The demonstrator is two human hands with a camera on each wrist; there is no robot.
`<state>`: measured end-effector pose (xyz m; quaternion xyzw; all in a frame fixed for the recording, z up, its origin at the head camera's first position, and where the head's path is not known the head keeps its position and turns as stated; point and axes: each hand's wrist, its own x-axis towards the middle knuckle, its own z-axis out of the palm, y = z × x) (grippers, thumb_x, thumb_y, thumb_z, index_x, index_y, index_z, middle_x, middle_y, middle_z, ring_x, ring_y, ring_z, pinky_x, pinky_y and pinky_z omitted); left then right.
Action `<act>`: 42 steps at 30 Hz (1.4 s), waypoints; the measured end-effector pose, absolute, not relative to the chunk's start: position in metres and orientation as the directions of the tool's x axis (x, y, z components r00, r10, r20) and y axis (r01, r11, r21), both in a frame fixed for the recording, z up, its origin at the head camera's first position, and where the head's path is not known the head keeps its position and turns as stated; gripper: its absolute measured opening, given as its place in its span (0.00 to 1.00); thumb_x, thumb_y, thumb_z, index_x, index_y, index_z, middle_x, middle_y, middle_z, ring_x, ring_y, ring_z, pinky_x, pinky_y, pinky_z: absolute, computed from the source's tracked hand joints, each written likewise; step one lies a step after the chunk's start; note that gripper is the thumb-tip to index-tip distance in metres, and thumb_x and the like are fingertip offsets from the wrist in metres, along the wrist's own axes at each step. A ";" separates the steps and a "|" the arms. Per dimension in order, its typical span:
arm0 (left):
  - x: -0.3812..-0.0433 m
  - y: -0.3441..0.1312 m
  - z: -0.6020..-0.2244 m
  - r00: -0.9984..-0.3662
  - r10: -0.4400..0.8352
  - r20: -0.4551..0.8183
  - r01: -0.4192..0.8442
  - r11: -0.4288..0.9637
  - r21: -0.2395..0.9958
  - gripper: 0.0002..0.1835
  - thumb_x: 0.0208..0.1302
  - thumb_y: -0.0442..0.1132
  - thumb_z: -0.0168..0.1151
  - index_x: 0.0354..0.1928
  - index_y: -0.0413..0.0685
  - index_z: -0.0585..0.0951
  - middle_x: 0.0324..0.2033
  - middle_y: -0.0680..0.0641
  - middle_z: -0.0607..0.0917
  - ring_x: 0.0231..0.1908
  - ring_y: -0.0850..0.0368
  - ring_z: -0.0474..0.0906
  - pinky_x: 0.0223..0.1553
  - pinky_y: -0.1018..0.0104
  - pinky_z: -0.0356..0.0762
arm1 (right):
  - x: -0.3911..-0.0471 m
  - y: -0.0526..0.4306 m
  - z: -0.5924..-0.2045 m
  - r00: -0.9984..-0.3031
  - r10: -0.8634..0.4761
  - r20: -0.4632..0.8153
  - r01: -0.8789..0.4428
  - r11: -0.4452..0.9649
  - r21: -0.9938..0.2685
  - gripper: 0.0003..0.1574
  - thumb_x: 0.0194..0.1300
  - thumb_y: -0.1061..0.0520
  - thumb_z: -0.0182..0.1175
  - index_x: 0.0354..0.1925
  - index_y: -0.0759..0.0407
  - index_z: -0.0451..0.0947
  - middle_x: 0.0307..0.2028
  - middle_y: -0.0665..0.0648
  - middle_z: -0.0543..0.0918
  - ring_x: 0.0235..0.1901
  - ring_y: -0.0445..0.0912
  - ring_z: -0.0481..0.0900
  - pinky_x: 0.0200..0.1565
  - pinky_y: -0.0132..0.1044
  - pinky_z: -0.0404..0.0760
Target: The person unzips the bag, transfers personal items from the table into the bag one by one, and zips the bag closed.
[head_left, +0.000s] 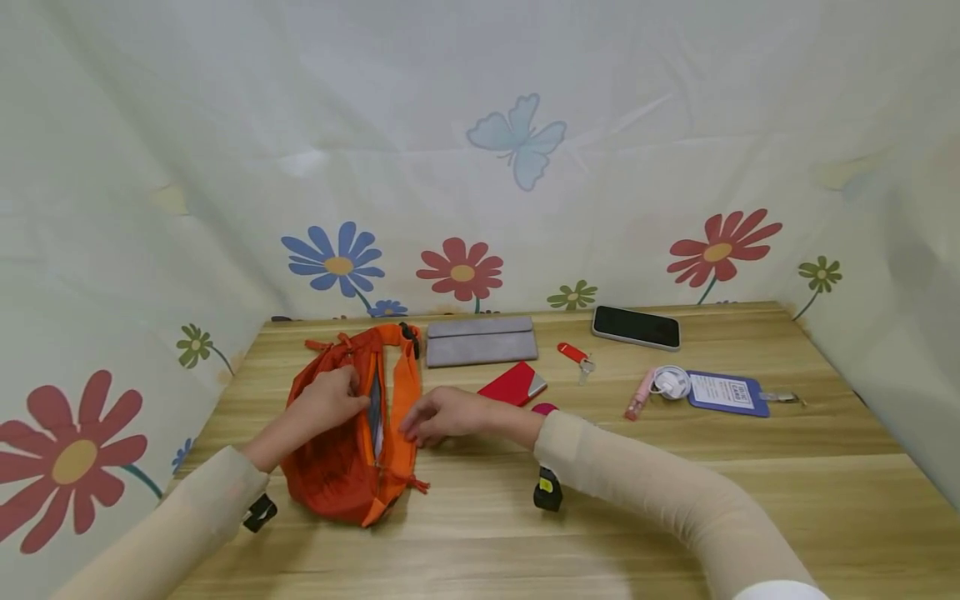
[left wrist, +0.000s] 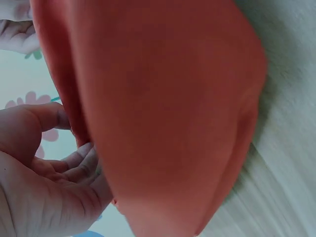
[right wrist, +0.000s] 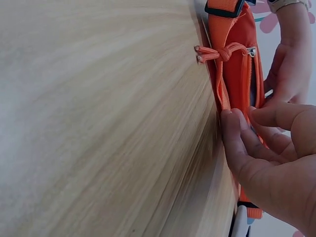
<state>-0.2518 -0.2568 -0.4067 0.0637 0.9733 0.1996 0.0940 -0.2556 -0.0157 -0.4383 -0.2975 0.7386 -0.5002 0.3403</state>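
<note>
An orange waist bag (head_left: pixel 330 475) lies on the left of the table, its long zipper open and a grey lining showing in the gap. My left hand (head_left: pixel 330 404) pinches the bag's fabric on the left side of that opening. In the left wrist view, the thumb and fingers (left wrist: pixel 79 165) grip the bag's edge, their tips partly hidden by the cloth. My right hand (head_left: pixel 450 414) holds the right side of the bag by the orange strap (head_left: pixel 405 392). Its thumb and fingertips close on the edge in the right wrist view, below a knotted zipper cord (right wrist: pixel 224 53).
Behind the right hand lie a grey wallet (head_left: pixel 482 342) and a red card holder (head_left: pixel 512 384). Farther right are a key with red tag (head_left: pixel 573 353), a phone (head_left: pixel 636 327), a pink tube (head_left: pixel 640 396), a coiled white cable (head_left: pixel 671 382) and a blue badge holder (head_left: pixel 727 393).
</note>
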 end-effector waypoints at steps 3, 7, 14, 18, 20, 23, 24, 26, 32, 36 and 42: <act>-0.251 -0.259 -0.403 -0.973 0.168 -0.161 0.077 0.886 0.457 0.12 0.67 0.37 0.65 0.39 0.36 0.73 0.22 0.46 0.80 0.20 0.55 0.77 0.23 0.63 0.76 | -0.256 -0.019 -0.438 -0.600 -0.774 -0.203 -0.089 0.317 -0.944 0.14 0.73 0.70 0.54 0.52 0.72 0.82 0.45 0.65 0.87 0.41 0.49 0.85 0.46 0.40 0.86; -0.250 -0.262 -0.398 -0.972 0.173 -0.161 0.063 0.847 0.528 0.11 0.69 0.34 0.62 0.42 0.33 0.72 0.23 0.43 0.83 0.18 0.53 0.82 0.24 0.59 0.83 | -0.257 -0.026 -0.438 -0.625 -0.753 -0.204 -0.050 0.300 -0.952 0.13 0.73 0.70 0.55 0.52 0.72 0.82 0.44 0.65 0.86 0.38 0.48 0.85 0.45 0.40 0.86; -0.248 -0.262 -0.392 -0.976 0.164 -0.140 0.057 0.822 0.566 0.11 0.69 0.32 0.62 0.44 0.31 0.72 0.29 0.39 0.83 0.17 0.53 0.82 0.24 0.57 0.84 | -0.262 -0.045 -0.442 -0.685 -0.693 -0.227 0.031 0.284 -0.958 0.15 0.73 0.64 0.57 0.54 0.70 0.81 0.41 0.62 0.87 0.34 0.48 0.86 0.41 0.41 0.87; -0.248 -0.262 -0.389 -0.977 0.163 -0.140 0.049 0.803 0.594 0.10 0.70 0.32 0.60 0.44 0.31 0.71 0.29 0.39 0.81 0.17 0.53 0.81 0.24 0.57 0.84 | -0.264 -0.057 -0.443 -0.715 -0.650 -0.257 0.100 0.269 -0.958 0.15 0.73 0.65 0.56 0.54 0.73 0.79 0.40 0.65 0.87 0.30 0.48 0.85 0.38 0.42 0.87; -0.249 -0.262 -0.387 -0.977 0.165 -0.137 0.049 0.792 0.608 0.10 0.70 0.31 0.59 0.44 0.31 0.71 0.29 0.39 0.80 0.18 0.52 0.81 0.24 0.56 0.85 | -0.265 -0.060 -0.443 -0.726 -0.631 -0.273 0.126 0.268 -0.955 0.14 0.74 0.63 0.57 0.51 0.72 0.80 0.38 0.66 0.87 0.28 0.47 0.83 0.35 0.41 0.87; -0.249 -0.261 -0.384 -0.976 0.174 -0.131 0.054 0.776 0.629 0.09 0.71 0.31 0.58 0.44 0.31 0.71 0.29 0.40 0.79 0.18 0.53 0.81 0.26 0.55 0.85 | -0.268 -0.063 -0.445 -0.737 -0.614 -0.282 0.116 0.297 -0.948 0.14 0.74 0.59 0.59 0.44 0.71 0.83 0.32 0.64 0.87 0.24 0.46 0.82 0.30 0.40 0.86; -0.249 -0.260 -0.382 -0.976 0.176 -0.129 0.055 0.772 0.634 0.09 0.71 0.31 0.58 0.44 0.31 0.71 0.29 0.40 0.79 0.18 0.53 0.81 0.26 0.55 0.85 | -0.269 -0.064 -0.446 -0.739 -0.613 -0.281 0.107 0.305 -0.946 0.15 0.74 0.57 0.59 0.42 0.69 0.84 0.30 0.63 0.86 0.23 0.45 0.82 0.28 0.39 0.85; -0.248 -0.258 -0.381 -0.975 0.178 -0.129 0.055 0.764 0.642 0.09 0.71 0.31 0.58 0.44 0.31 0.71 0.30 0.40 0.79 0.19 0.53 0.81 0.27 0.53 0.85 | -0.272 -0.064 -0.448 -0.738 -0.614 -0.279 0.097 0.313 -0.945 0.16 0.74 0.53 0.60 0.39 0.66 0.86 0.27 0.61 0.86 0.21 0.44 0.82 0.25 0.37 0.83; -0.250 -0.253 -0.381 -0.974 0.185 -0.128 0.056 0.749 0.660 0.09 0.72 0.31 0.57 0.46 0.30 0.71 0.33 0.37 0.80 0.21 0.54 0.81 0.29 0.53 0.86 | -0.276 -0.066 -0.448 -0.740 -0.607 -0.292 0.145 0.280 -0.949 0.15 0.74 0.51 0.62 0.38 0.61 0.86 0.28 0.62 0.87 0.21 0.42 0.82 0.23 0.32 0.80; -0.253 -0.251 -0.386 -0.967 0.210 -0.146 0.075 0.779 0.623 0.11 0.72 0.34 0.59 0.47 0.32 0.72 0.34 0.39 0.81 0.22 0.55 0.81 0.28 0.57 0.85 | -0.276 -0.068 -0.446 -0.732 -0.613 -0.296 0.214 0.206 -0.955 0.09 0.73 0.57 0.62 0.39 0.63 0.83 0.26 0.59 0.84 0.23 0.41 0.81 0.24 0.29 0.78; -0.258 -0.247 -0.388 -0.955 0.207 -0.213 0.046 0.811 0.583 0.20 0.69 0.41 0.67 0.49 0.35 0.68 0.32 0.43 0.79 0.24 0.55 0.79 0.28 0.63 0.81 | -0.278 -0.068 -0.444 -0.728 -0.621 -0.289 0.282 0.112 -0.953 0.05 0.73 0.65 0.59 0.46 0.61 0.79 0.26 0.57 0.81 0.25 0.42 0.81 0.28 0.30 0.80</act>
